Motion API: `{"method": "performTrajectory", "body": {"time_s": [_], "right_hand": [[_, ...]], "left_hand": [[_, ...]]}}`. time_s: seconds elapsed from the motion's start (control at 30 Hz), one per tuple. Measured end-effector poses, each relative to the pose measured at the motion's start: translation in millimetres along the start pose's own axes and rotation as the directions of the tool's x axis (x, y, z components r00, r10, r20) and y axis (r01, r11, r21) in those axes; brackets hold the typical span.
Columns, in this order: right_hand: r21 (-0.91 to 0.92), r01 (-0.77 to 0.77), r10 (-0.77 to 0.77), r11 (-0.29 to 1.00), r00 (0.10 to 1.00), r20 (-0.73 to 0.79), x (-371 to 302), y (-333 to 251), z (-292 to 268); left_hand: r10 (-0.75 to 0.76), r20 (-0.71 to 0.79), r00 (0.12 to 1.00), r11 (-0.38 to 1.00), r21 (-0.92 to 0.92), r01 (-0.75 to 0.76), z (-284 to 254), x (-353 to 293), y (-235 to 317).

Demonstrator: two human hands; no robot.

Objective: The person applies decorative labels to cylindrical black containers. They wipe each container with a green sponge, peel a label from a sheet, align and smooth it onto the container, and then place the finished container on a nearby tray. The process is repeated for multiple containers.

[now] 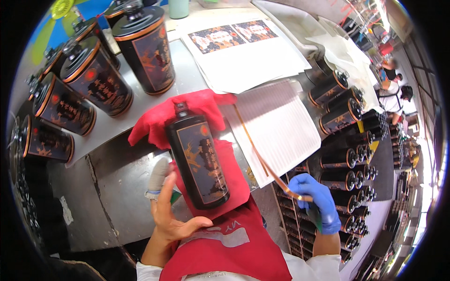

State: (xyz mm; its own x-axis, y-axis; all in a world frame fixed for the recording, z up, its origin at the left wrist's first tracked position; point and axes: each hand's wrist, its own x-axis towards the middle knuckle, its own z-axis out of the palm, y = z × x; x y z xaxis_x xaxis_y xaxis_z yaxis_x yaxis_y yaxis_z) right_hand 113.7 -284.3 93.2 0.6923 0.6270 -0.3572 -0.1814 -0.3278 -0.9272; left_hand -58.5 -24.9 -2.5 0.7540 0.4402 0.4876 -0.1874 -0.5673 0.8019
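Note:
A black bottle (199, 161) with a dark decorated label lies on a red cloth (157, 119) and a red pad (234, 166) in front of me. Beside its lower left edge is my left hand (171, 220), thumb and fingers spread, holding nothing. One finger wears a grey cover (158, 175), and a bit of green shows behind the fingers. My right hand (316, 199), in a blue glove, is closed on one end of a thin copper-coloured strip (255, 150). The strip stretches up and left across a lined white sheet (276, 122).
Several finished-looking dark bottles (98, 77) stand along the left and far left of the metal table (126, 187). Printed sheets (234, 37) lie at the back, near a white tub (286, 23). Racks of similar bottles (344, 180) fill the right; people (391, 96) are beyond.

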Motion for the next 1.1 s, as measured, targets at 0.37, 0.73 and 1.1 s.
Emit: {"method": "performTrajectory", "body": {"time_s": [0.37,0.73,1.1], "right_hand": [[-0.042,0.176,-0.120,0.983,0.807,0.578,50.5,-88.6,16.1],[-0.176,0.082,-0.045,0.981,0.978,0.206,128.9,-73.6,-12.2],[-0.036,-0.039,0.042,0.999,0.995,0.087,188.0,-47.8,-16.7]], "left_hand": [[0.096,0.717,0.691,0.434,-0.655,0.619,44.3,72.6,55.3],[-0.511,0.129,0.850,0.783,-0.338,0.522,-47.8,68.7,18.5],[-0.668,-0.106,0.736,0.558,-0.725,0.403,-9.8,87.3,-26.4]]}}
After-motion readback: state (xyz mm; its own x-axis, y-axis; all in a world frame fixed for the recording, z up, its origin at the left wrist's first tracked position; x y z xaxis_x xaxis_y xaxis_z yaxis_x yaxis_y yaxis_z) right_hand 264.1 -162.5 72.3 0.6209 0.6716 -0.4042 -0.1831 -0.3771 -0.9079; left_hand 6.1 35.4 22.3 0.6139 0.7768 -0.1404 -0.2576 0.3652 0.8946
